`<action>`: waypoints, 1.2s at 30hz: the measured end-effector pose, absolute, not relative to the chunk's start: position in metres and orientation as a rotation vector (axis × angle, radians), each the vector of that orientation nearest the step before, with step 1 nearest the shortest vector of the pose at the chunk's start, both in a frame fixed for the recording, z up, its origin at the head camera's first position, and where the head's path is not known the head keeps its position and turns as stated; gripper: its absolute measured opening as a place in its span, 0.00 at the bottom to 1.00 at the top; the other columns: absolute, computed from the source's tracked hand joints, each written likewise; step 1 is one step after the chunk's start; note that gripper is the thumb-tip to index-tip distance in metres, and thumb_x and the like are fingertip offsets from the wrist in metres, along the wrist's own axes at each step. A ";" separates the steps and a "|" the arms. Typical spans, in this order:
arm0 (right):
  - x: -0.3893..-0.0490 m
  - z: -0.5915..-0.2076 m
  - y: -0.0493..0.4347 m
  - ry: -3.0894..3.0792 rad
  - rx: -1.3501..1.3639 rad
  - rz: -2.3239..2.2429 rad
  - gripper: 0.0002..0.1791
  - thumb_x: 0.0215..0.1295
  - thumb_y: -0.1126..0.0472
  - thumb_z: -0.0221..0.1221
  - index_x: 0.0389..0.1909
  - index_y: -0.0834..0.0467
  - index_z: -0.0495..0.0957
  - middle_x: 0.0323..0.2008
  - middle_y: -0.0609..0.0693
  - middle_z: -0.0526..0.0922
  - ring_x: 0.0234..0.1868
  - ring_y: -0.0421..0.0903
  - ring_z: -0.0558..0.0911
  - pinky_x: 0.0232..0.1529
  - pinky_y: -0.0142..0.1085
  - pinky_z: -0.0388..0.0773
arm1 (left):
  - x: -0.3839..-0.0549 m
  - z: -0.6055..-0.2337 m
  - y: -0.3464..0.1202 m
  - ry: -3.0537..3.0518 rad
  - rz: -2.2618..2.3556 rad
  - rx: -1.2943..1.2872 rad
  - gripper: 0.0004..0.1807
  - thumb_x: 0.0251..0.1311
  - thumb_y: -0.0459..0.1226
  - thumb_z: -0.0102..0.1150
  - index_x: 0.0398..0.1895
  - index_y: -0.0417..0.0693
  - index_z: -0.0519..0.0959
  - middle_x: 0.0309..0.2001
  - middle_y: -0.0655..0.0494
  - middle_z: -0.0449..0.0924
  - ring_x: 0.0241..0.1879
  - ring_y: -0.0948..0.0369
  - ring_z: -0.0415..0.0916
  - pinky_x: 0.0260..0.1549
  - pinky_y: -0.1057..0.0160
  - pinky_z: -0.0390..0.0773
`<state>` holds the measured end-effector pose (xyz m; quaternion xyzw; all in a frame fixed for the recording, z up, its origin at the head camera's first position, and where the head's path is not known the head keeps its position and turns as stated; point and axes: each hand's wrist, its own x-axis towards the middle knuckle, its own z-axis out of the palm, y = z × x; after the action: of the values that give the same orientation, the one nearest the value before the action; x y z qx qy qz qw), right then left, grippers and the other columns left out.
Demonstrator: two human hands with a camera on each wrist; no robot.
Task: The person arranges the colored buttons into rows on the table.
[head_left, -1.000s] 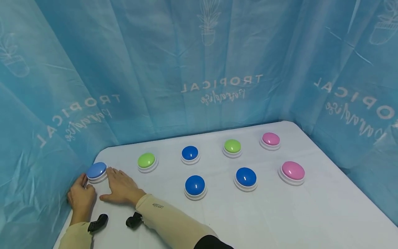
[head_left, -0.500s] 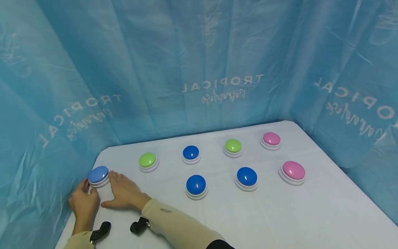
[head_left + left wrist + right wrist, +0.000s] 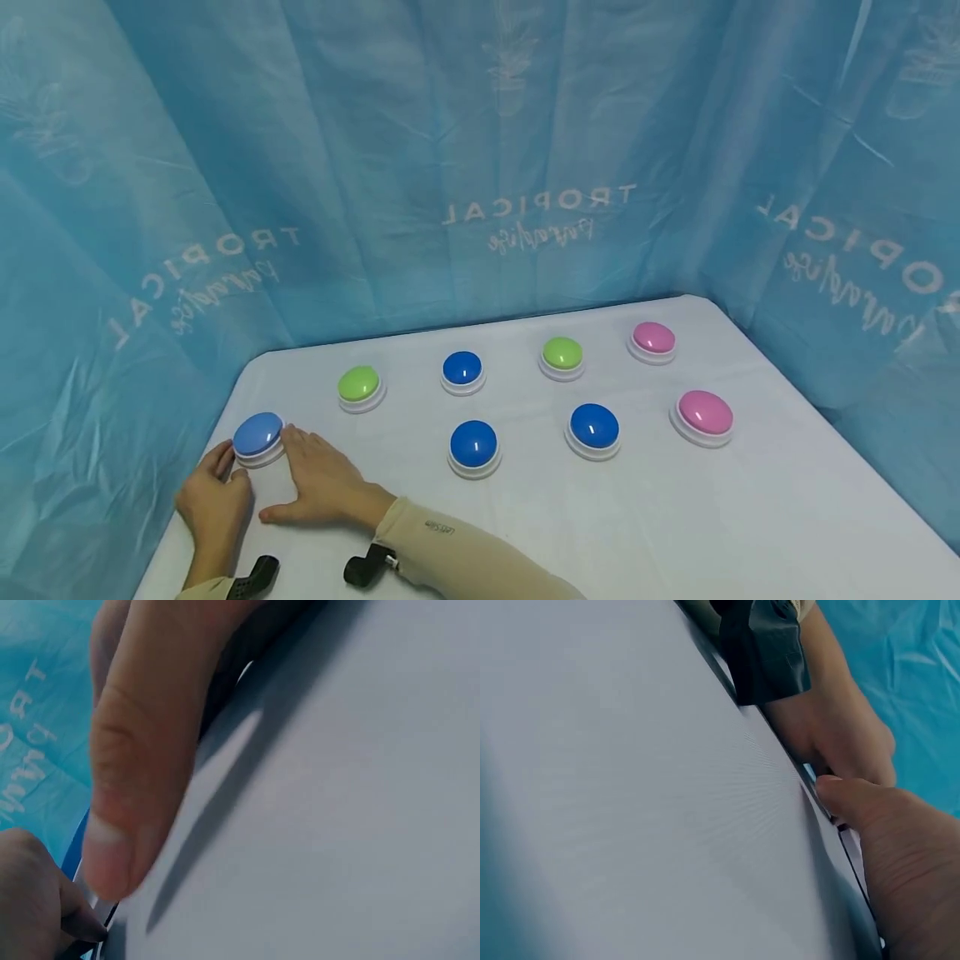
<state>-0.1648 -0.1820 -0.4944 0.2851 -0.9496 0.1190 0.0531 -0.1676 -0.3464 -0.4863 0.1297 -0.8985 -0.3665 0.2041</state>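
Observation:
A blue push button (image 3: 257,433) with a white base lies near the table's left edge, between both hands. My left hand (image 3: 213,504) holds its left side, fingers bent at the base and thumb near its front; in the left wrist view the thumb (image 3: 135,772) covers most of the button. My right hand (image 3: 322,479) touches the right side with straight fingers, thumb spread away towards the front. In the right wrist view the right thumb (image 3: 855,801) overlaps the left hand (image 3: 844,735), and little of the button shows.
Several other buttons stand on the white table (image 3: 600,533): green (image 3: 358,383), blue (image 3: 462,368), green (image 3: 562,353) and pink (image 3: 654,338) in the back row; blue (image 3: 473,444), blue (image 3: 594,427) and pink (image 3: 705,413) in front. A blue curtain (image 3: 390,167) encloses the back and sides.
Both hands have slid the left blue button to the right and nearer the front edge, away from the side curtain. The other buttons keep their places.

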 end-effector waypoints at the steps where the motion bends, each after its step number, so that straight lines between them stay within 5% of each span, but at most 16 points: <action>1: -0.163 -0.494 -0.177 -2.879 0.869 0.365 0.67 0.63 0.19 0.54 0.85 0.61 0.42 0.84 0.51 0.55 0.84 0.39 0.55 0.80 0.25 0.49 | -0.166 -0.486 -0.342 -2.500 -1.020 0.343 0.30 0.57 0.25 0.48 0.65 0.29 0.77 0.59 0.32 0.80 0.70 0.32 0.69 0.70 0.33 0.59; 12: -0.132 -0.498 -0.112 -2.851 0.886 0.466 0.62 0.69 0.25 0.55 0.85 0.63 0.41 0.85 0.56 0.51 0.85 0.44 0.53 0.82 0.29 0.47 | -0.147 -0.486 -0.297 -2.517 -1.018 0.092 0.26 0.60 0.28 0.64 0.64 0.33 0.80 0.56 0.35 0.84 0.65 0.33 0.75 0.66 0.31 0.65; 36: -0.069 -0.489 -0.020 -2.769 0.950 0.711 0.59 0.68 0.35 0.63 0.84 0.65 0.45 0.84 0.59 0.53 0.84 0.50 0.58 0.82 0.41 0.56 | -0.123 -0.482 -0.244 -2.459 -1.102 -0.248 0.20 0.54 0.21 0.64 0.52 0.36 0.87 0.47 0.40 0.91 0.56 0.40 0.86 0.62 0.37 0.77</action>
<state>-0.0690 -0.0203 -0.4892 0.3148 -0.9172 0.2356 0.0646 -0.1226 -0.2440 -0.4823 -0.0895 -0.8873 -0.3976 0.2161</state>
